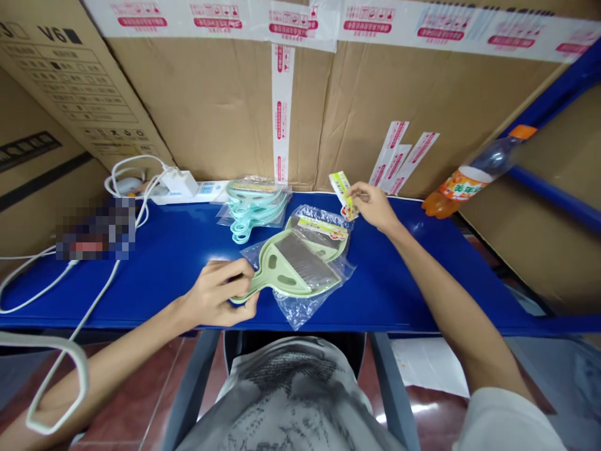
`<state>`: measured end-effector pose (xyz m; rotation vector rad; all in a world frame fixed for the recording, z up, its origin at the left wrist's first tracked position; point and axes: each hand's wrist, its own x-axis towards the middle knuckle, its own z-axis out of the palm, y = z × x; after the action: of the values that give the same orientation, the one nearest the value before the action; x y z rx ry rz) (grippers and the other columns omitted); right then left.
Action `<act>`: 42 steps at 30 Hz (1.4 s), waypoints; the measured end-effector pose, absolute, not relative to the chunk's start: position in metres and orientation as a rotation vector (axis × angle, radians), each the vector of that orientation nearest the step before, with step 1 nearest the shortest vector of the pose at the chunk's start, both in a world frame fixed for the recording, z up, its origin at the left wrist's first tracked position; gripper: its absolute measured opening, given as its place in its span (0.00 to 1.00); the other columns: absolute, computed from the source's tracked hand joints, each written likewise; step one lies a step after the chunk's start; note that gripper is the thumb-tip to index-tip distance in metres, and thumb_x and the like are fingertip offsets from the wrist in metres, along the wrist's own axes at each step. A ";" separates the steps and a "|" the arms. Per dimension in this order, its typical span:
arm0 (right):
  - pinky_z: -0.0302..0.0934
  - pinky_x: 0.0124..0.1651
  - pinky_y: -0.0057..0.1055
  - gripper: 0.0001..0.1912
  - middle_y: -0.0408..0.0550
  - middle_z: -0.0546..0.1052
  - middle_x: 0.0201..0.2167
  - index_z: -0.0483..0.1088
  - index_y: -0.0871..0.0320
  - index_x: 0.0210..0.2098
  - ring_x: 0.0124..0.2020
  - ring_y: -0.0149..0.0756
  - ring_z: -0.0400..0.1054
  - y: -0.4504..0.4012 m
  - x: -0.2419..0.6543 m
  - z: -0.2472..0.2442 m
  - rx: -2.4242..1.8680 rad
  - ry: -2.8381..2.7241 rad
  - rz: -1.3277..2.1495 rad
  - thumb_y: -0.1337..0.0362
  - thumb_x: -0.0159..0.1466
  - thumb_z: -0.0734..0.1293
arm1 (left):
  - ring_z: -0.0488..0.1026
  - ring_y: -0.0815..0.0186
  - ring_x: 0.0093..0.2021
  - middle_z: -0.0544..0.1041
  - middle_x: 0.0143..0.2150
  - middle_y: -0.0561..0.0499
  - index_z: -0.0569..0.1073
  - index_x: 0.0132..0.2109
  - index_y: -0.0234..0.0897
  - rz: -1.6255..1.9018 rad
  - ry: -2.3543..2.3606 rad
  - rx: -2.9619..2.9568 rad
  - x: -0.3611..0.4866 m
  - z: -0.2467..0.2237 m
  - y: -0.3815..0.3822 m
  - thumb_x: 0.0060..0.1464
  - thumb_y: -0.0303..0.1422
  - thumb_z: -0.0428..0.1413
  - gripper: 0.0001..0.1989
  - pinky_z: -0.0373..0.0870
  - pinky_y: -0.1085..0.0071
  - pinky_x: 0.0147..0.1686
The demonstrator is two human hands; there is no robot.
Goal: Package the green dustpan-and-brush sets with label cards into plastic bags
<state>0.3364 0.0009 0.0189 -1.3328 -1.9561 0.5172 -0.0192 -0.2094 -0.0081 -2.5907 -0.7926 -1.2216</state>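
Observation:
Near the front middle of the blue table, my left hand is closed around the handle of a green dustpan-shaped item with a brush, which lies in or on a clear plastic bag. Behind it, a second green set rests in clear wrapping with a yellow-green label across it. My right hand, above the table's back part, pinches a loose yellow-green card. Several light blue sets in clear bags lie to the left at the back.
A white power strip with cables stands at the back left, beside a blurred patch. An orange-capped bottle leans at the right. Large cardboard walls the back; the blue table ends close to my body.

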 end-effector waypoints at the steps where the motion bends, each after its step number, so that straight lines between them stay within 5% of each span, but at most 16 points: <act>1: 0.66 0.45 0.37 0.11 0.53 0.80 0.44 0.80 0.59 0.44 0.39 0.41 0.74 0.001 0.333 0.018 -1.365 -2.046 0.376 0.70 0.67 0.65 | 0.66 0.72 0.25 0.72 0.34 0.52 0.61 0.29 0.40 -1.201 -0.803 -2.618 -0.021 -0.009 -0.208 0.61 0.25 0.61 0.17 0.58 0.71 0.24; 5: 0.57 0.56 0.44 0.15 0.56 0.81 0.51 0.85 0.59 0.39 0.52 0.48 0.72 -0.006 0.319 0.016 -1.298 -2.464 -0.066 0.73 0.68 0.65 | 0.64 0.72 0.24 0.73 0.36 0.51 0.63 0.29 0.40 -1.147 -0.782 -2.671 -0.022 -0.013 -0.203 0.61 0.24 0.61 0.16 0.58 0.70 0.24; 14: 0.58 0.56 0.44 0.14 0.59 0.80 0.54 0.86 0.54 0.50 0.60 0.56 0.66 0.003 0.310 0.020 -1.452 -2.831 0.118 0.55 0.71 0.74 | 0.67 0.71 0.25 0.75 0.35 0.51 0.64 0.30 0.40 -1.147 -0.711 -2.631 -0.019 -0.014 -0.193 0.61 0.25 0.60 0.14 0.61 0.71 0.24; 20: 0.64 0.49 0.37 0.05 0.51 0.86 0.40 0.85 0.55 0.31 0.47 0.48 0.75 0.019 0.307 0.018 -1.546 -2.695 0.509 0.62 0.57 0.82 | 0.67 0.70 0.25 0.76 0.35 0.51 0.67 0.30 0.40 -1.075 -0.636 -2.634 -0.014 -0.009 -0.177 0.61 0.26 0.59 0.12 0.64 0.70 0.24; 23: 0.65 0.45 0.34 0.04 0.52 0.86 0.37 0.84 0.58 0.31 0.41 0.44 0.77 0.028 0.323 0.023 -1.551 -2.572 0.492 0.64 0.59 0.78 | 0.67 0.70 0.24 0.77 0.35 0.51 0.69 0.30 0.40 -1.030 -0.622 -2.636 -0.012 -0.009 -0.171 0.62 0.26 0.59 0.11 0.65 0.70 0.24; 26: 0.66 0.40 0.34 0.11 0.56 0.86 0.36 0.82 0.62 0.37 0.37 0.43 0.78 0.025 0.359 0.029 -1.543 -2.243 0.638 0.61 0.58 0.77 | 0.70 0.70 0.25 0.78 0.36 0.50 0.71 0.31 0.39 -0.970 -0.585 -2.618 -0.009 -0.010 -0.169 0.64 0.28 0.59 0.11 0.68 0.70 0.24; 31: 0.62 0.32 0.33 0.41 0.50 0.84 0.31 0.74 0.58 0.57 0.29 0.39 0.74 -0.027 0.435 0.029 -1.608 -1.737 1.025 0.54 0.46 0.84 | 0.73 0.68 0.25 0.78 0.35 0.50 0.73 0.33 0.37 -0.874 -0.507 -2.546 0.007 -0.008 -0.172 0.71 0.34 0.58 0.15 0.71 0.69 0.26; 33: 0.65 0.34 0.34 0.45 0.50 0.84 0.32 0.73 0.57 0.58 0.31 0.41 0.76 -0.055 0.454 0.023 -1.665 -1.659 1.062 0.52 0.43 0.85 | 0.74 0.68 0.25 0.78 0.37 0.48 0.75 0.34 0.36 -0.836 -0.545 -2.526 0.018 -0.007 -0.175 0.74 0.40 0.58 0.18 0.70 0.68 0.23; 35: 0.66 0.35 0.35 0.43 0.51 0.84 0.33 0.74 0.57 0.55 0.33 0.44 0.78 -0.079 0.462 0.016 -1.713 -1.665 1.041 0.49 0.44 0.85 | 0.73 0.68 0.24 0.78 0.39 0.46 0.75 0.35 0.34 -0.805 -0.617 -2.524 0.029 -0.008 -0.176 0.74 0.47 0.57 0.22 0.67 0.68 0.22; 39: 0.67 0.37 0.38 0.20 0.54 0.86 0.39 0.79 0.55 0.45 0.37 0.48 0.80 -0.116 0.452 0.003 -1.870 -1.929 0.650 0.51 0.59 0.77 | 0.74 0.68 0.24 0.79 0.45 0.42 0.77 0.39 0.33 -0.698 -0.743 -2.594 0.050 -0.014 -0.178 0.73 0.55 0.53 0.28 0.64 0.68 0.21; 42: 0.64 0.37 0.39 0.13 0.52 0.86 0.45 0.80 0.51 0.50 0.43 0.52 0.81 -0.135 0.432 0.004 -2.094 -2.132 0.136 0.55 0.69 0.70 | 0.74 0.67 0.25 0.79 0.50 0.38 0.78 0.42 0.32 -0.608 -0.786 -2.633 0.055 -0.013 -0.177 0.73 0.58 0.49 0.32 0.65 0.68 0.22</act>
<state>0.4321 -0.1354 0.0041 -2.0942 -2.1319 0.1365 0.0546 -0.1773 -0.0126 -2.6326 -0.7858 -0.6082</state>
